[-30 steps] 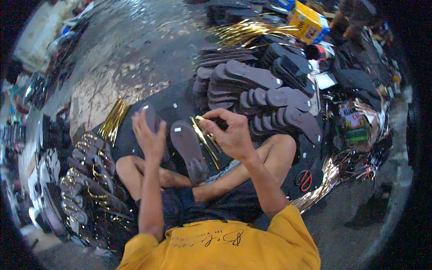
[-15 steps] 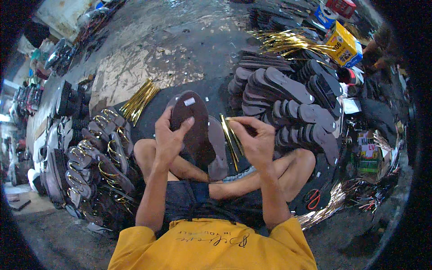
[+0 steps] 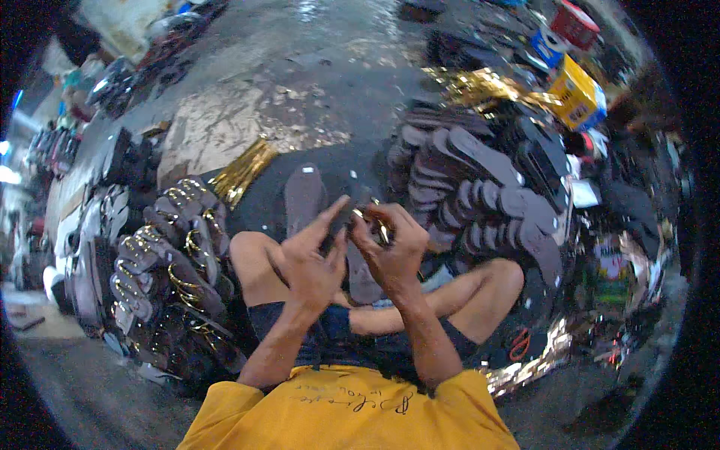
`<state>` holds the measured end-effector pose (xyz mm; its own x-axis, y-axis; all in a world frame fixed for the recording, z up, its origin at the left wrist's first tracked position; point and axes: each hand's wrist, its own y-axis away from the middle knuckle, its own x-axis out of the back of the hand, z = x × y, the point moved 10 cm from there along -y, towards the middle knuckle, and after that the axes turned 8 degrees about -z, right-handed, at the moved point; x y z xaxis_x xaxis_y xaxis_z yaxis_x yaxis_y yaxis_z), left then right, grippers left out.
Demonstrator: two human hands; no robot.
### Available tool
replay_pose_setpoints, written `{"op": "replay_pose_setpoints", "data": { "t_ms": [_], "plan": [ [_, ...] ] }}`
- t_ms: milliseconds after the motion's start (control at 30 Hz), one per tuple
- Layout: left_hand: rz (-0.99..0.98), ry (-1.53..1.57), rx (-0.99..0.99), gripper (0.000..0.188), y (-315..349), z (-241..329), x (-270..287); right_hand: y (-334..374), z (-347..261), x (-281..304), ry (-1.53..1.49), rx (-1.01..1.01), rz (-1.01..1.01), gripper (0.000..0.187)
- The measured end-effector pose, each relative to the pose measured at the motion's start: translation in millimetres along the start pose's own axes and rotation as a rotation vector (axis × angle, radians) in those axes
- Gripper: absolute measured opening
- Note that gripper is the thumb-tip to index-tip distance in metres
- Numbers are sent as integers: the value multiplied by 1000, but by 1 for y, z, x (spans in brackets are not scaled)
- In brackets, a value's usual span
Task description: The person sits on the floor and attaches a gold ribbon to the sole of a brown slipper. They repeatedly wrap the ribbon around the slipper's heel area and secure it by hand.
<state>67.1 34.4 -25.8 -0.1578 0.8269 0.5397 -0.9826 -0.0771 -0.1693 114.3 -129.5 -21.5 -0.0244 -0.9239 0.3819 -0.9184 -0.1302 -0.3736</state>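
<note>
My left hand (image 3: 311, 262) is raised over my lap, its fingers stretched out and apart, with nothing clearly held. Close to its fingertips, my right hand (image 3: 397, 244) pinches a gold strip (image 3: 384, 231), which is bent and partly hidden by the fingers. Beyond my left hand lies a greyish-brown sandal sole (image 3: 304, 193) with a small white label near its far end. A second sole (image 3: 365, 283) lies below my right hand, between my crossed legs, its far part covered by the hands.
Stacked soles (image 3: 465, 172) stand to my right. Soles with gold straps (image 3: 169, 255) are heaped at my left. Gold strips (image 3: 244, 172) lie on the dark mat ahead. A yellow box (image 3: 576, 94) stands at far right; red-handled scissors (image 3: 519, 343) lie near my right knee.
My left hand no longer holds up the dark sole and has lowered toward the middle. My right hand has moved left to meet it, and the gold strip it holds is now bent.
</note>
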Motion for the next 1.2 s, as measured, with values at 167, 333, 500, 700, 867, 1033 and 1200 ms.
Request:
{"op": "replay_pose_setpoints", "data": {
  "t_ms": [167, 333, 500, 700, 867, 1033, 1200],
  "plan": [
    [39, -78, -163, 67, -2, 21, 3, 19, 29, -17, -104, -208, -90, 20],
    [75, -193, -217, 67, 8, 31, -6, 25, 25, -12, 38, -188, -133, 21],
    [44, -87, -168, 67, 5, 14, -6, 32, 64, -27, -351, -406, -280, 22],
    [47, -49, -181, 68, 5, 14, -9, 28, 55, -25, -410, -355, -359, 14],
    [33, -98, -138, 69, 13, 12, -15, 23, 25, -18, 122, -75, -268, 17],
    [-15, -90, -141, 70, 9, 2, -15, 26, 34, -22, 124, -62, -205, 26],
    [-17, -58, -166, 63, 2, 8, -11, 29, 30, -20, 127, -29, -235, 21]
  ]
}}
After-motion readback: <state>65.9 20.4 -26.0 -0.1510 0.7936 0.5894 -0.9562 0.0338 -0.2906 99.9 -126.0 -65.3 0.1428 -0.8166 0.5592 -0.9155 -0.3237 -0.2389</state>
